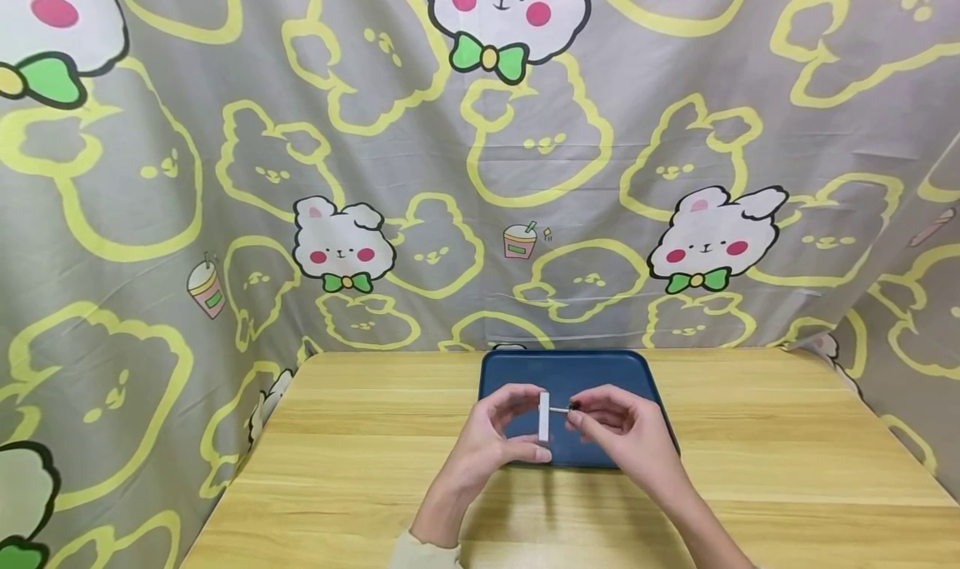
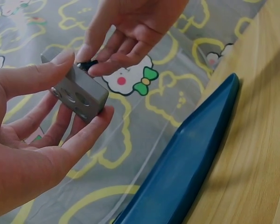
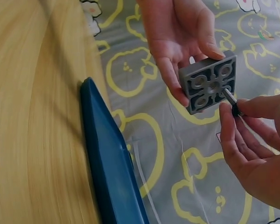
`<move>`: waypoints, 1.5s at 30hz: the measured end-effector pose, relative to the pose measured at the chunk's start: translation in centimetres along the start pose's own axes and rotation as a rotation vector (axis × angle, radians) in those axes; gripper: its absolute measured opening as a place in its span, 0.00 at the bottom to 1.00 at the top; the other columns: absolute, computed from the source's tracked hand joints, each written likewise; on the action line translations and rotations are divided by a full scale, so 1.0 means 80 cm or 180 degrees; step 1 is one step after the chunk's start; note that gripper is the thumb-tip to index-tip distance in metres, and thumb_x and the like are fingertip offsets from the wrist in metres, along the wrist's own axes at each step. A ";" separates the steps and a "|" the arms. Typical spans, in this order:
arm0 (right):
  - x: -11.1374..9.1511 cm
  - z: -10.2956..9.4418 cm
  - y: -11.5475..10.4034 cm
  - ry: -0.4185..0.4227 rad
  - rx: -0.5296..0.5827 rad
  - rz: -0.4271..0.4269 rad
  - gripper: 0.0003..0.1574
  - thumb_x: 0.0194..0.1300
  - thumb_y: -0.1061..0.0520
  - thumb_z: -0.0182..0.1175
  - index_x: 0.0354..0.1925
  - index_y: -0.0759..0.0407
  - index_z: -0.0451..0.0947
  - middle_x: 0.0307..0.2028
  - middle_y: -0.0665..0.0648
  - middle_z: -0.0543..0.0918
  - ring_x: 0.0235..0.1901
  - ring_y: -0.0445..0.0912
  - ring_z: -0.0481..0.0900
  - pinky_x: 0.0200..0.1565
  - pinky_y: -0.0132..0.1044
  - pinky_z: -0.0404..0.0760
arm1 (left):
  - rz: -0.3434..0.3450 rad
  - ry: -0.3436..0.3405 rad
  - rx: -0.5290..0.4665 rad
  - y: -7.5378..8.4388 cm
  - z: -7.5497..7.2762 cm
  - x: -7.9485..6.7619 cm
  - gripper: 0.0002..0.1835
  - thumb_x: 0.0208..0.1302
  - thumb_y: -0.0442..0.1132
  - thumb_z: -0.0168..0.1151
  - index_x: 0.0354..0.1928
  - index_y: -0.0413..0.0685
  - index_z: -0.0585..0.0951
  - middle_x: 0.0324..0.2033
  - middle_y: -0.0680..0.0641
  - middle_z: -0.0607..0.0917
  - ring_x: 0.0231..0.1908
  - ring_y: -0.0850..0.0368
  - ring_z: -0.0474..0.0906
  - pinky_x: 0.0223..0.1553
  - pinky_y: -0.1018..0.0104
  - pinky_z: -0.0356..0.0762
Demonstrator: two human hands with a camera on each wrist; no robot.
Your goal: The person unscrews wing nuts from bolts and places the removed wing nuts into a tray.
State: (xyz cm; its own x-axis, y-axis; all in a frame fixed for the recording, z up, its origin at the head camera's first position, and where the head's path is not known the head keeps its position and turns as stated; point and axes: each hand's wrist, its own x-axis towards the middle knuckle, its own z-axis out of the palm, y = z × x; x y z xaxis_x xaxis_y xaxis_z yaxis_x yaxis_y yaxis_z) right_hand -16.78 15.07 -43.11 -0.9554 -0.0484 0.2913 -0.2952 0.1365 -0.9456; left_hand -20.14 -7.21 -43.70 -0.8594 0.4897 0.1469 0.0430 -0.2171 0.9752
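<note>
My left hand [image 1: 483, 440] grips a small square grey plate [image 1: 543, 419] by its edges, thumb at one edge and fingertips at the opposite one. The plate stands upright above the blue tray in the head view. Its recessed face, seen in the right wrist view, has a round hole near each corner and one in the middle. My right hand [image 1: 633, 427] pinches a black-headed screw [image 3: 229, 97] between thumb and fingertips. The silvery shaft points at the plate, its tip right at a corner hole. Fingers partly cover the black head.
A dark blue tray [image 1: 573, 371] with a low raised rim lies on the light wooden table [image 1: 375, 436] beneath both hands. Behind the table hangs a grey curtain [image 1: 442, 161] printed with cartoon animals, which also runs along both sides.
</note>
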 end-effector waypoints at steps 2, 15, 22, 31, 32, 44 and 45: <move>-0.001 0.002 0.001 0.0076 -0.0229 -0.0309 0.11 0.64 0.62 0.72 0.45 0.61 0.85 0.39 0.55 0.89 0.37 0.47 0.89 0.39 0.37 0.89 | -0.0006 -0.0015 -0.0047 0.000 -0.001 0.000 0.36 0.50 0.20 0.76 0.63 0.39 0.77 0.62 0.38 0.78 0.64 0.47 0.73 0.57 0.51 0.83; 0.002 0.006 0.009 0.0345 -0.1061 -0.1953 0.26 0.51 0.75 0.75 0.42 0.50 0.87 0.43 0.49 0.88 0.40 0.42 0.86 0.40 0.26 0.85 | -0.0050 -0.0028 -0.0173 0.005 -0.002 -0.001 0.36 0.50 0.18 0.75 0.64 0.39 0.76 0.62 0.43 0.78 0.64 0.47 0.73 0.58 0.52 0.82; 0.004 0.007 0.014 0.0403 -0.1018 -0.2398 0.31 0.44 0.79 0.74 0.42 0.52 0.87 0.44 0.56 0.88 0.42 0.48 0.87 0.51 0.25 0.82 | -0.0032 -0.0036 -0.0191 0.004 -0.003 -0.001 0.37 0.48 0.19 0.76 0.64 0.38 0.76 0.63 0.43 0.77 0.64 0.46 0.73 0.57 0.53 0.82; 0.006 0.007 0.017 0.0395 -0.0941 -0.2532 0.25 0.49 0.78 0.73 0.42 0.54 0.88 0.44 0.60 0.88 0.43 0.51 0.87 0.51 0.26 0.82 | -0.0022 -0.0038 -0.0134 0.006 -0.004 -0.002 0.38 0.47 0.21 0.78 0.64 0.38 0.76 0.63 0.44 0.78 0.64 0.47 0.73 0.58 0.58 0.82; 0.007 0.006 0.017 0.0373 -0.0926 -0.2525 0.31 0.43 0.81 0.72 0.42 0.54 0.88 0.44 0.60 0.88 0.43 0.50 0.87 0.52 0.26 0.82 | -0.0017 -0.0042 -0.0151 0.006 -0.004 -0.002 0.38 0.47 0.21 0.78 0.64 0.38 0.76 0.63 0.44 0.78 0.64 0.46 0.73 0.58 0.57 0.82; 0.003 0.007 0.013 0.0232 -0.0726 -0.1918 0.28 0.52 0.74 0.75 0.52 0.59 0.84 0.49 0.57 0.86 0.45 0.47 0.86 0.44 0.32 0.87 | 0.0005 0.0009 -0.0234 0.003 -0.005 -0.001 0.38 0.48 0.18 0.76 0.64 0.36 0.75 0.62 0.43 0.77 0.65 0.45 0.72 0.57 0.49 0.82; 0.002 0.007 0.012 0.0221 -0.0655 -0.1774 0.27 0.54 0.74 0.74 0.53 0.60 0.84 0.49 0.57 0.86 0.45 0.47 0.86 0.44 0.33 0.87 | -0.0003 0.0015 -0.0223 0.003 -0.004 -0.001 0.37 0.48 0.18 0.75 0.64 0.37 0.75 0.62 0.42 0.77 0.65 0.45 0.72 0.57 0.49 0.82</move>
State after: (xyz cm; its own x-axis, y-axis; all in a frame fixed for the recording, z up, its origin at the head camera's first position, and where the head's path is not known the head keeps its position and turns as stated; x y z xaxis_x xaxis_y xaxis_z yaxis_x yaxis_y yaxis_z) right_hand -17.21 14.66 -44.03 -0.6522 -0.1039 0.7509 -0.7406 0.2985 -0.6020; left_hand -20.23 -7.60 -43.50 -0.8619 0.4860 0.1450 0.0065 -0.2753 0.9613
